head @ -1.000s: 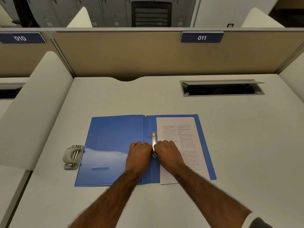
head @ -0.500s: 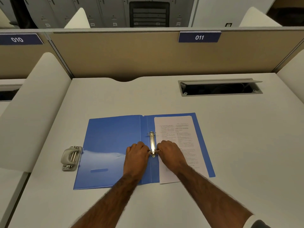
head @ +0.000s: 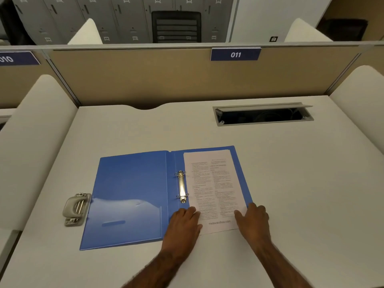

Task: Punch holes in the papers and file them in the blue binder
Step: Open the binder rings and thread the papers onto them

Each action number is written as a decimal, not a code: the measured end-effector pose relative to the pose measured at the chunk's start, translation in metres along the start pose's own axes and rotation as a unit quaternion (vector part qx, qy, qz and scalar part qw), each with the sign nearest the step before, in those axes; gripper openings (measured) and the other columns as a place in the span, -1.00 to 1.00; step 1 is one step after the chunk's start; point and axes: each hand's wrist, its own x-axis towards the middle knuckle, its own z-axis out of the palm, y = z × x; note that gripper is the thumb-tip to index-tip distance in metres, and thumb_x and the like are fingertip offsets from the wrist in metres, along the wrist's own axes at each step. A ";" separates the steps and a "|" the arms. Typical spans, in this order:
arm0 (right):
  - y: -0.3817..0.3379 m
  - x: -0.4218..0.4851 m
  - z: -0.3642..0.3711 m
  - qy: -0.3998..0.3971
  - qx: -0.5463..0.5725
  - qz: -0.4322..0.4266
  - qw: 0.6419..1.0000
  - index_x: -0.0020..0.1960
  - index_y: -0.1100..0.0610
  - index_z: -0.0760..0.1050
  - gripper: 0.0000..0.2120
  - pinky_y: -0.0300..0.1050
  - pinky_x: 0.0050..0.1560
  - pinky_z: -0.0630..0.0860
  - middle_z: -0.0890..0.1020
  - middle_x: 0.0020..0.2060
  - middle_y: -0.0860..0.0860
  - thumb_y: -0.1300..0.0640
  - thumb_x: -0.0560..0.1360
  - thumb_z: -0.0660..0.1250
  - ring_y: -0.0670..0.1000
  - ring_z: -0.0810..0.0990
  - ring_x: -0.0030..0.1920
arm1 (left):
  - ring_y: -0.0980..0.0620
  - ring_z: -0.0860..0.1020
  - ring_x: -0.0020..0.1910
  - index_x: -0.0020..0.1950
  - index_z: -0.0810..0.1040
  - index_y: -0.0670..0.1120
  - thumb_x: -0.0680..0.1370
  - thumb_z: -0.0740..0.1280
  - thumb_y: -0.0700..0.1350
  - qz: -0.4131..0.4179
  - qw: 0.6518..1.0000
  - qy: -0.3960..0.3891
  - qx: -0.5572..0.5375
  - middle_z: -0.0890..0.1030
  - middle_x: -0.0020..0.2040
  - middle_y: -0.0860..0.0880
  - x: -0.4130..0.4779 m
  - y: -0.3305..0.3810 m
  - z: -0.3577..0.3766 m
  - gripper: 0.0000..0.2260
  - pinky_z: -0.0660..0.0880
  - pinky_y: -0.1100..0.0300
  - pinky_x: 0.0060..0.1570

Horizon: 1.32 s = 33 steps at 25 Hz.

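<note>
Both your hands lie flat and relaxed, gripping nothing. Your left hand rests on the near left corner of the papers and your right hand on the near right corner, likely to square the sheets and stop them sliding. The papers stretch away between your hands, on the right half of the open blue binder. Their left edge lies just beside the rings ahead of your left fingertips; whether they are threaded, I cannot tell. The hole punch sits well left of your left hand.
</note>
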 end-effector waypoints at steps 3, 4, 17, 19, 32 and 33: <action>-0.010 -0.004 0.004 -0.011 0.022 -0.004 1.000 0.17 0.19 0.45 -0.65 -0.03 0.05 0.55 0.52 0.10 0.15 -0.06 0.55 0.30 0.12 0.54 0.09 | 0.05 0.35 0.36 0.46 0.33 0.04 0.65 0.10 0.11 -0.004 1.000 -0.002 0.014 0.37 0.44 0.06 0.002 0.002 0.002 -0.60 0.25 0.16 0.42; -0.014 -0.004 0.004 -0.021 0.044 -0.008 0.999 0.14 0.18 0.46 -0.67 -0.09 -0.05 0.58 0.55 0.08 0.13 -0.06 0.56 0.29 0.09 0.57 0.02 | 0.05 0.35 0.35 0.46 0.33 0.04 0.65 0.11 0.10 -0.007 1.000 -0.006 0.019 0.37 0.44 0.06 0.002 0.002 0.002 -0.60 0.26 0.16 0.42; -0.049 0.067 -0.036 -0.198 0.299 -0.008 0.934 0.13 0.22 0.60 -0.81 0.21 0.08 0.63 0.71 0.04 0.16 0.25 0.52 0.37 0.19 0.71 -0.04 | 0.08 0.38 0.29 0.41 0.37 0.05 0.63 0.16 0.11 -0.029 1.000 -0.002 -0.002 0.42 0.37 0.07 0.003 0.005 -0.007 -0.63 0.30 0.21 0.36; -0.047 0.065 -0.043 -0.171 0.327 -0.027 0.929 0.14 0.22 0.61 -0.79 0.20 0.09 0.63 0.71 0.04 0.16 0.29 0.53 0.33 0.18 0.71 -0.03 | 0.11 0.40 0.27 0.39 0.42 0.06 0.60 0.22 0.14 -0.041 0.997 0.044 -0.052 0.46 0.33 0.10 0.009 0.005 -0.018 -0.62 0.30 0.30 0.28; -0.035 0.039 -0.106 -0.128 0.442 -0.176 0.870 0.20 0.05 0.60 -0.77 0.10 0.07 0.65 0.72 0.06 0.01 0.19 0.55 0.37 0.15 0.67 0.05 | -0.01 0.66 0.09 0.19 0.62 -0.01 0.60 0.33 -0.04 -0.085 0.775 0.080 -0.621 0.71 0.08 0.03 0.092 0.038 -0.121 -0.80 0.59 0.06 0.10; -0.036 0.038 -0.106 -0.116 0.439 -0.183 0.872 0.17 0.03 0.60 -0.78 0.10 0.06 0.65 0.72 0.05 0.00 0.20 0.55 0.37 0.15 0.66 0.05 | 0.00 0.66 0.07 0.17 0.63 0.02 0.60 0.32 -0.02 -0.079 0.784 0.087 -0.610 0.71 0.06 0.04 0.092 0.041 -0.123 -0.81 0.59 0.07 0.08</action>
